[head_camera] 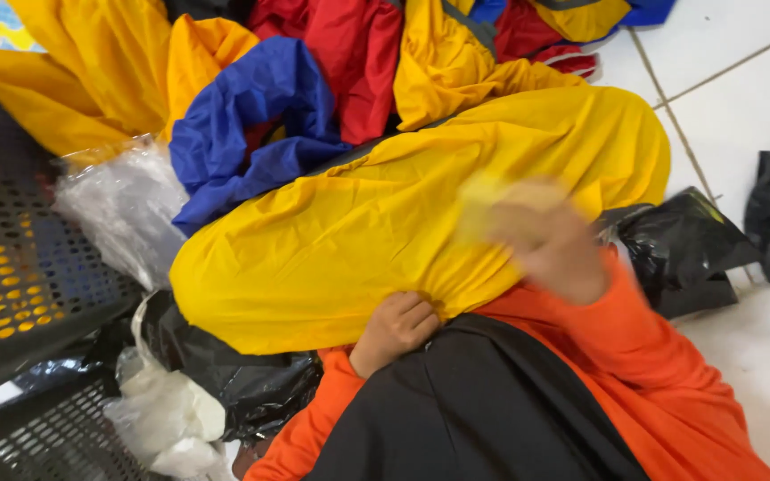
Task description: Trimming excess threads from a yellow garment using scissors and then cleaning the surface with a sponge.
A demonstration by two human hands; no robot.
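On the person's lap, a stuffed yellow fabric bundle (385, 232) lies across the orange sleeves. Left hand (394, 330) grips its gathered lower edge; right hand (545, 236), blurred, presses its top, grip unclear. Judged step: packing; next needs firmer gathering.

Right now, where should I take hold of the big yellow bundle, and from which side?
Probably at the gathered neck on the near, lower edge of the yellow bundle, coming from below. The cloth bunches into folds there, where the left hand already pinches it. Elsewhere it is rounded and smooth, so harder to grip. The right hand is blurred on top.
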